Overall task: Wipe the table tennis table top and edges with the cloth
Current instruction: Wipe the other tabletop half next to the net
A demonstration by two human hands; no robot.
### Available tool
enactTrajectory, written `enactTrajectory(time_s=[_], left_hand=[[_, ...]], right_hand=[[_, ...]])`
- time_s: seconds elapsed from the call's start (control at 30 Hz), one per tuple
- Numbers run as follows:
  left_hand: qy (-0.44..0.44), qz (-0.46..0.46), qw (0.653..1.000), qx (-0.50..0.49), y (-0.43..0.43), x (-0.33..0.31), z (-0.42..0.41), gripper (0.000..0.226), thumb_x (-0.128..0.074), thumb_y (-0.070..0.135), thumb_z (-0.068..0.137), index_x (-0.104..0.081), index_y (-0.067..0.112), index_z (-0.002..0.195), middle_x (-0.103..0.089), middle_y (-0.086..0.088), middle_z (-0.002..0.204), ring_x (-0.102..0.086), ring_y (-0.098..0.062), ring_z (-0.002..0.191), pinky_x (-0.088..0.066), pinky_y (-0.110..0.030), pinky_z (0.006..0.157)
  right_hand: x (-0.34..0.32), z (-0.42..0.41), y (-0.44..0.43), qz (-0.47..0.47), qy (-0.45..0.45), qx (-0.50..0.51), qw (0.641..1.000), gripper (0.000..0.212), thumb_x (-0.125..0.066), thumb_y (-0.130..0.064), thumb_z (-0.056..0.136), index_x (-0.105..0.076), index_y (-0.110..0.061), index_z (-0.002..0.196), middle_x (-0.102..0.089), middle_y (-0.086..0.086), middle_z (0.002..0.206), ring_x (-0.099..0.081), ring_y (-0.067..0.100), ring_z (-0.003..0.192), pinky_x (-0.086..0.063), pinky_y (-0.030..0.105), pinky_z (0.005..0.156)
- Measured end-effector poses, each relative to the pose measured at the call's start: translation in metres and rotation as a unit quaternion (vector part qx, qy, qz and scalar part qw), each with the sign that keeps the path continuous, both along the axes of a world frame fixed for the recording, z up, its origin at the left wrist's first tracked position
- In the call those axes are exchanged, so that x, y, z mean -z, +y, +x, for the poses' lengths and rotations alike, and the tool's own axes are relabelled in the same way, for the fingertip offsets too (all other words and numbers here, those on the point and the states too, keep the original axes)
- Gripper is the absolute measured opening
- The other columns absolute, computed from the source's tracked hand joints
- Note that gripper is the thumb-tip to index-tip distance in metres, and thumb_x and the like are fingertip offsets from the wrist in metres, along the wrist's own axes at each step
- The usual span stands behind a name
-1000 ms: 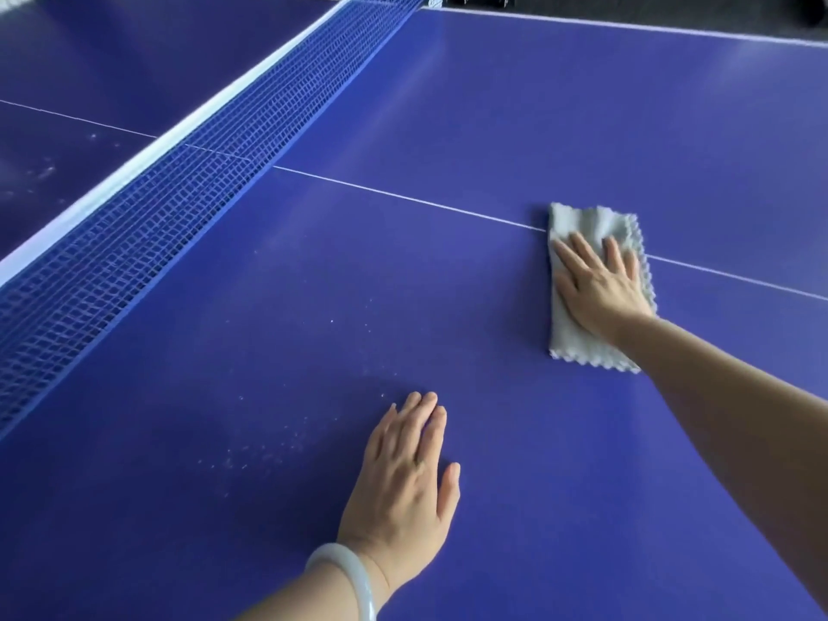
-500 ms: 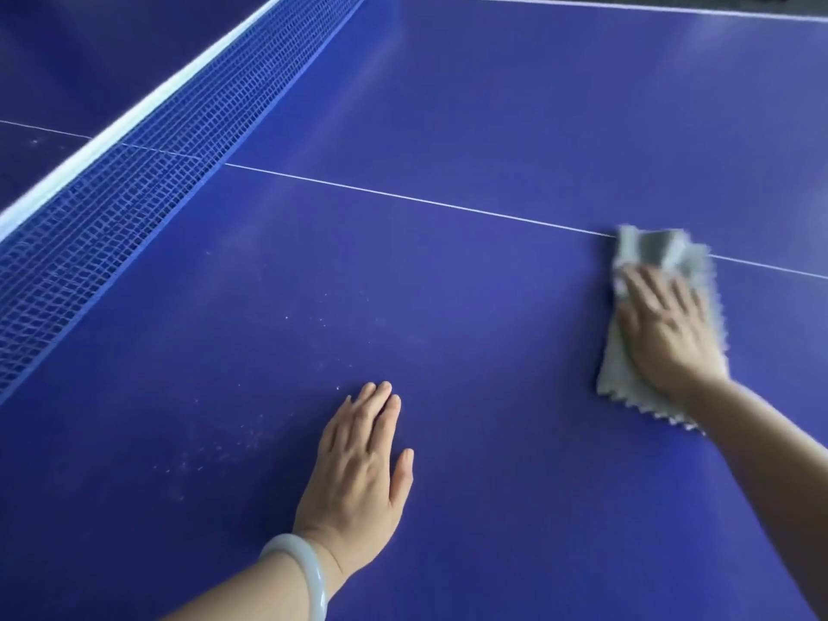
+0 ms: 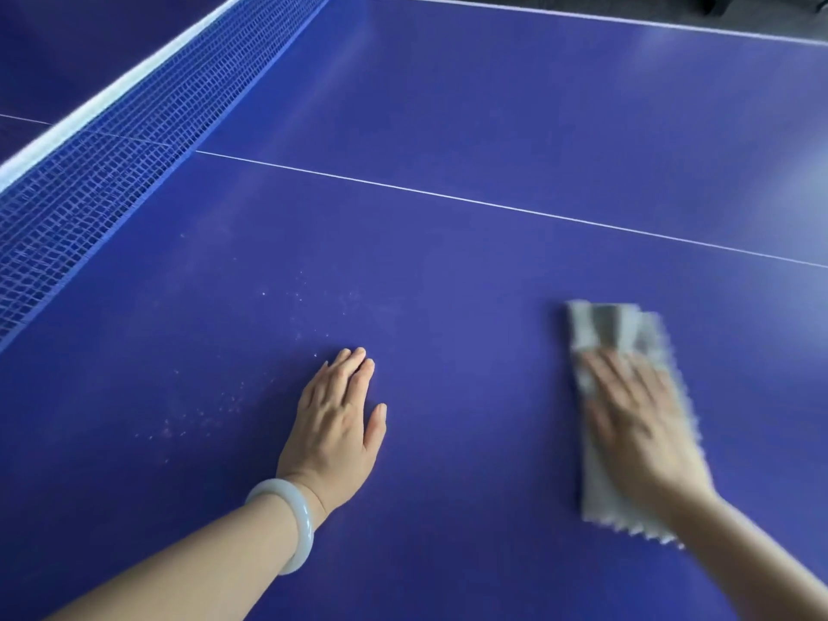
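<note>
Under blurred right hand, half-hidden cloth

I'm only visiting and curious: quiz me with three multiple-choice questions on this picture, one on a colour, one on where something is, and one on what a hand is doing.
1. What colour is the cloth? A red; B grey; C yellow.
2. Where do the pale specks lie? A on the table top, between the left hand and the net; B on the cloth; C beyond the white line.
3. What is the right hand doing? A gripping the net; B hanging in the air; C pressing flat on the cloth.

Answers: 1 B, the fabric shows grey against the blue top. 2 A, the specks scatter on the net side of the left hand. 3 C, its straight fingers lie on the cloth.
</note>
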State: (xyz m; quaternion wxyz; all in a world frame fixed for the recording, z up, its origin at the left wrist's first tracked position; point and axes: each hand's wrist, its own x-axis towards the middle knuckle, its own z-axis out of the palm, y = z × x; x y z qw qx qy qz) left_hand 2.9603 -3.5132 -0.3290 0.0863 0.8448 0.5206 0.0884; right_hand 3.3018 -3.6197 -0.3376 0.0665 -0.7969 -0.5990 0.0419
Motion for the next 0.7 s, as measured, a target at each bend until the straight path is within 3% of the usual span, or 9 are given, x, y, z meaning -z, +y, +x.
enactTrajectory(time_s=[0.1,0.17,0.27,0.37,0.47,0.57,0.7], left_hand=[[-0.015,-0.002,1.000,-0.001,0.000,0.003,0.000,0.050,-0.050,0.030,0.099,-0.048,0.005,0.142,-0.042,-0.008,0.152,-0.035,-0.025,0.144,-0.028,-0.042,0.119],[-0.021,-0.005,1.000,-0.003,0.000,0.003,0.000,0.051,-0.052,0.030,0.098,-0.047,0.005,0.143,-0.041,-0.009,0.152,-0.034,-0.025,0.144,-0.027,-0.042,0.119],[-0.028,-0.010,1.000,0.003,0.000,0.003,-0.002,0.052,-0.048,0.030,0.099,-0.044,0.005,0.145,-0.037,-0.008,0.155,-0.030,-0.025,0.146,-0.021,-0.040,0.122],[-0.055,-0.024,0.998,0.015,0.000,0.004,-0.008,0.052,-0.048,0.027,0.101,-0.041,0.006,0.148,-0.031,-0.008,0.159,-0.024,-0.024,0.148,-0.014,-0.036,0.123],[-0.089,-0.045,0.995,0.018,-0.001,-0.002,-0.010,0.048,-0.049,0.022,0.102,-0.042,0.007,0.147,-0.030,-0.005,0.159,-0.021,-0.022,0.150,-0.013,-0.036,0.123],[-0.149,-0.056,0.986,0.047,-0.016,-0.016,-0.012,0.038,-0.050,0.010,0.100,-0.053,0.004,0.138,-0.044,-0.009,0.150,-0.034,-0.027,0.144,-0.020,-0.038,0.121],[-0.093,0.008,0.989,0.114,-0.081,-0.016,-0.042,0.044,-0.041,0.021,0.100,-0.054,0.003,0.137,-0.047,-0.011,0.146,-0.042,-0.029,0.139,-0.030,-0.050,0.116]], right_hand=[[-0.012,0.025,-0.005,-0.023,0.037,0.242,0.969,0.059,-0.024,-0.044,0.105,-0.017,-0.026,0.160,-0.012,0.001,0.168,-0.005,0.028,0.155,-0.005,0.050,0.124],[-0.014,-0.022,0.001,-0.018,0.051,0.266,0.963,0.060,-0.029,-0.041,0.105,-0.014,-0.024,0.160,-0.009,0.000,0.168,-0.001,0.029,0.155,-0.002,0.050,0.124],[-0.011,-0.129,-0.011,0.014,0.049,0.074,0.996,0.059,-0.032,-0.040,0.104,-0.020,-0.026,0.160,-0.017,-0.003,0.167,-0.005,0.027,0.155,-0.002,0.047,0.125],[-0.006,-0.197,-0.061,0.003,0.051,-0.135,0.990,0.061,-0.034,-0.041,0.102,-0.019,-0.029,0.160,-0.016,-0.009,0.167,-0.006,0.022,0.155,-0.009,0.045,0.124],[-0.005,-0.190,-0.084,0.002,0.056,-0.123,0.991,0.058,-0.033,-0.042,0.103,-0.022,-0.030,0.159,-0.018,-0.009,0.166,-0.008,0.018,0.155,-0.012,0.044,0.124],[-0.011,-0.191,-0.079,-0.002,0.064,-0.091,0.994,0.056,-0.028,-0.042,0.104,-0.023,-0.030,0.158,-0.018,-0.008,0.166,-0.006,0.017,0.155,-0.009,0.043,0.125],[-0.009,-0.193,-0.080,-0.008,0.059,-0.094,0.994,0.056,-0.027,-0.043,0.104,-0.023,-0.029,0.159,-0.018,-0.008,0.166,-0.006,0.017,0.155,-0.007,0.042,0.125]])
